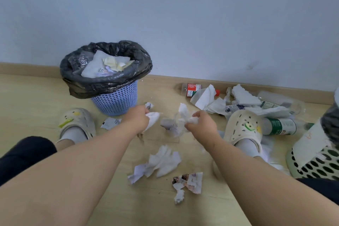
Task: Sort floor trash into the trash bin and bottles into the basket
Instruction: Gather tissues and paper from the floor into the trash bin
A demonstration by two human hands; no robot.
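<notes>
Trash bin [117,99] against wall [183,14], tissues [163,161] across floor [33,101], bottles [280,126] beside slipper [240,124]

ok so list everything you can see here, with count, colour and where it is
trash bin: 1, blue mesh with black liner, by the wall at left, paper inside
basket: 1, pale perforated, lower right edge
bottles: at least 3, clear plastic, red and green labels, on the floor by the wall at right
loose tissues: several, white, on the floor between the slippers and among the bottles
printed scrap: 1, multicoloured, on the floor nearest the camera
slippers: 2, cream, one on each foot
left hand: grips a white tissue
right hand: grips crumpled white tissue
</notes>
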